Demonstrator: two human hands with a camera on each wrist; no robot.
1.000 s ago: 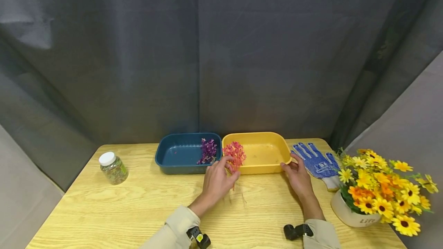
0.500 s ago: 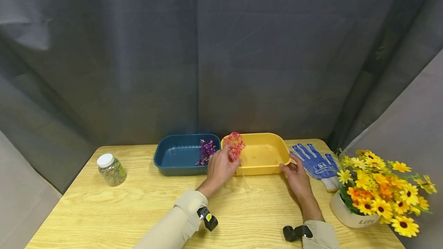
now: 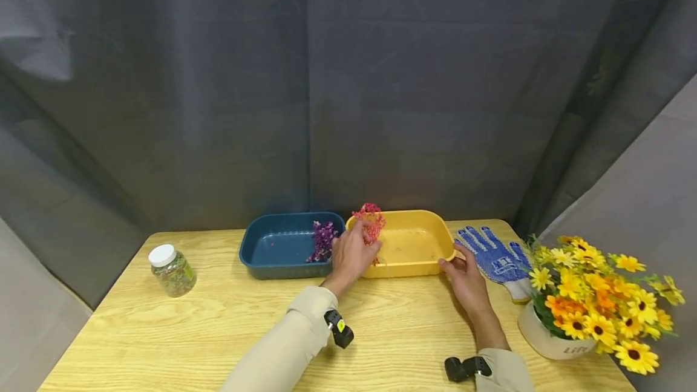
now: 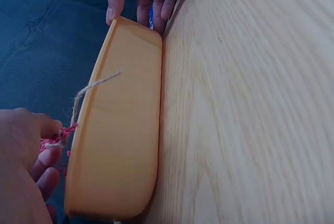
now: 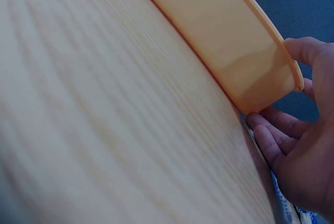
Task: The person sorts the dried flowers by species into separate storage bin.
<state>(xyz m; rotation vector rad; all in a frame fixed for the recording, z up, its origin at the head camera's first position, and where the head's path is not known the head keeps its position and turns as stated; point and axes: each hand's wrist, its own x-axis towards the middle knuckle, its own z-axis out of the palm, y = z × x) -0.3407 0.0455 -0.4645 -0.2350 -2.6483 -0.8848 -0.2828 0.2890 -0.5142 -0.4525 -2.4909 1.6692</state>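
In the head view my left hand pinches a bunch of pink dried flowers at the left end of a yellow tray. The left wrist view shows the pink stems between thumb and fingers, with a loose end of twine hanging over the tray's rim. My right hand holds the tray's near right corner. In the right wrist view its thumb lies on the rim and the other fingers are against the side. The palm-side hold on the flowers is partly hidden.
A dark blue tray with purple dried flowers adjoins the yellow tray on the left. A white-lidded jar stands at far left. Right of the yellow tray lie a blue-and-white glove and a pot of yellow flowers.
My left hand has moved forward and slightly up with the pink flowers, from the yellow tray's front edge to over its left end. The right hand stays at the tray's corner.
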